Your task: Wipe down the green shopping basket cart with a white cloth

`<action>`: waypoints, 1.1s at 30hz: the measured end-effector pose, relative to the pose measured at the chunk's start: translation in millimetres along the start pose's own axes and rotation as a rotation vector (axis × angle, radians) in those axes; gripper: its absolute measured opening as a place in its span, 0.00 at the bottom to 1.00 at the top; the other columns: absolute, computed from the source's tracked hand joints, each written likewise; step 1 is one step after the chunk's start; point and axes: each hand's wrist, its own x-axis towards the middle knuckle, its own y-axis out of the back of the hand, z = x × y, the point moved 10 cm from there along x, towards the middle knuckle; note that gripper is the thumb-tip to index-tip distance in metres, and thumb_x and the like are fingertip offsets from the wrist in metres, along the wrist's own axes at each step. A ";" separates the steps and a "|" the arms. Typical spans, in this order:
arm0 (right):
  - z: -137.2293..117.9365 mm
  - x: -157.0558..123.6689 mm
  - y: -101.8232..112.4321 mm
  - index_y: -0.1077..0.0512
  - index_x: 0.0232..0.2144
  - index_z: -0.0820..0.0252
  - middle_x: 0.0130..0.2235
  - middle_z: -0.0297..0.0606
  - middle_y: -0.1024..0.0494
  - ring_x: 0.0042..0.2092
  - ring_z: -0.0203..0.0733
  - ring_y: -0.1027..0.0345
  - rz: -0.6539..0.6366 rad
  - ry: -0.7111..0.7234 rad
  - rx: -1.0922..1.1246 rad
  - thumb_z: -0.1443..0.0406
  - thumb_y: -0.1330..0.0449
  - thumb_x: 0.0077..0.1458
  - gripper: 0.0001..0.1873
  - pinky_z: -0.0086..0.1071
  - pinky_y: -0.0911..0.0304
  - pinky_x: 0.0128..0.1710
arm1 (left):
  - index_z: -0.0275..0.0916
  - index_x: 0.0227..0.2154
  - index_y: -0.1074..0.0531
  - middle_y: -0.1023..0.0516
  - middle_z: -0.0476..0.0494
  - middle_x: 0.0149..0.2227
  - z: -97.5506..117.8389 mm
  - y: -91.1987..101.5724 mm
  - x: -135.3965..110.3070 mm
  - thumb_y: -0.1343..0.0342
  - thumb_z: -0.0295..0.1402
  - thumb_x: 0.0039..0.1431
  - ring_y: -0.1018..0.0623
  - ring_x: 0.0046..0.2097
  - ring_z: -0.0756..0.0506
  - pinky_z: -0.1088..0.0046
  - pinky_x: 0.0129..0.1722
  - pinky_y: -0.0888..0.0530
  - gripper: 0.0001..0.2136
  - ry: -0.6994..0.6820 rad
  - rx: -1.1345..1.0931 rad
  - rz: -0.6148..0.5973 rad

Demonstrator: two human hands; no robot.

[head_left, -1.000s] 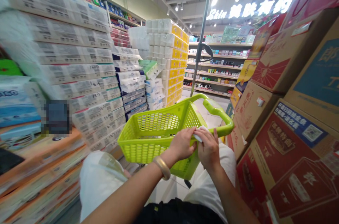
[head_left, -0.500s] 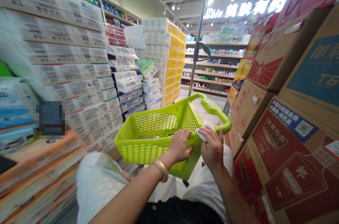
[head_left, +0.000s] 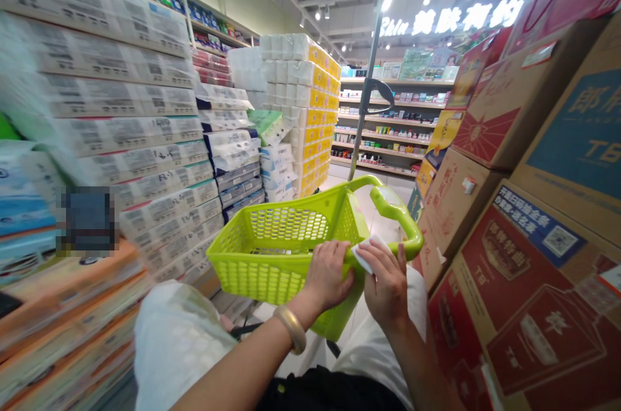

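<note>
A lime-green plastic shopping basket (head_left: 272, 249) with a curved handle (head_left: 400, 217) stands tilted in front of me. My left hand (head_left: 328, 276), a gold bangle on its wrist, grips the basket's near rim with curled fingers. My right hand (head_left: 388, 281) pinches a small white cloth or wipe (head_left: 363, 258) against the rim, just below the handle. The basket looks empty inside. White trouser legs show below my arms.
Stacked tissue and toilet-paper packs (head_left: 140, 133) line the left side. Red and brown cardboard cartons (head_left: 524, 249) are piled close on the right. A grey pole (head_left: 369, 81) rises behind the basket. Shelves of goods (head_left: 388, 133) close the far end of the narrow aisle.
The basket and both hands have sunk slightly lower. My right hand has slid the white cloth a little left along the rim; my left hand keeps its grip.
</note>
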 end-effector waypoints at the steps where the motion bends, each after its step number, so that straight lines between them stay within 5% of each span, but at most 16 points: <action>1: 0.2 -0.5 1.1 0.25 0.43 0.55 0.44 0.35 0.19 0.53 0.44 0.29 0.006 0.000 -0.001 0.75 0.50 0.58 0.18 0.49 0.64 0.67 | 0.39 0.50 0.37 0.29 0.38 0.46 10.1 -2.2 1.6 0.48 0.34 0.55 0.31 0.48 0.38 0.57 0.50 0.34 0.19 -0.039 -0.033 -0.004; 5: 21.8 5.0 23.4 0.24 0.40 0.56 0.43 0.37 0.19 0.51 0.46 0.28 0.106 -0.028 -0.071 0.73 0.50 0.59 0.16 0.54 0.65 0.66 | 0.39 0.52 0.38 0.29 0.38 0.46 26.2 -12.7 8.7 0.46 0.32 0.50 0.30 0.47 0.39 0.59 0.49 0.33 0.23 -0.054 -0.163 -0.050; 10: 53.6 9.0 51.4 0.23 0.38 0.58 0.41 0.41 0.19 0.51 0.49 0.28 0.239 -0.136 -0.161 0.72 0.50 0.59 0.15 0.57 0.60 0.64 | 0.40 0.48 0.36 0.28 0.41 0.44 17.8 -17.1 14.7 0.45 0.32 0.47 0.30 0.47 0.39 0.58 0.50 0.34 0.22 0.002 -0.245 -0.075; 19: 18.5 12.2 16.6 0.24 0.40 0.56 0.44 0.36 0.19 0.52 0.45 0.28 0.103 -0.037 -0.068 0.74 0.50 0.58 0.17 0.52 0.62 0.66 | 0.41 0.42 0.33 0.26 0.44 0.41 -17.1 -6.3 24.5 0.46 0.32 0.50 0.27 0.46 0.40 0.59 0.49 0.34 0.14 0.051 -0.217 -0.021; 26: 40.3 14.6 37.4 0.23 0.39 0.58 0.43 0.41 0.19 0.50 0.48 0.26 0.227 -0.180 -0.044 0.70 0.49 0.60 0.14 0.55 0.57 0.64 | 0.43 0.40 0.32 0.24 0.46 0.41 -48.7 12.6 21.9 0.47 0.37 0.56 0.26 0.46 0.42 0.62 0.49 0.33 0.10 0.104 -0.177 0.039; 33: 3.7 15.9 12.2 0.25 0.43 0.56 0.47 0.39 0.20 0.55 0.45 0.30 0.083 -0.042 0.058 0.73 0.51 0.59 0.18 0.51 0.56 0.65 | 0.41 0.39 0.31 0.24 0.45 0.40 -59.0 30.0 14.1 0.48 0.40 0.57 0.27 0.45 0.41 0.60 0.48 0.32 0.11 0.094 -0.141 0.042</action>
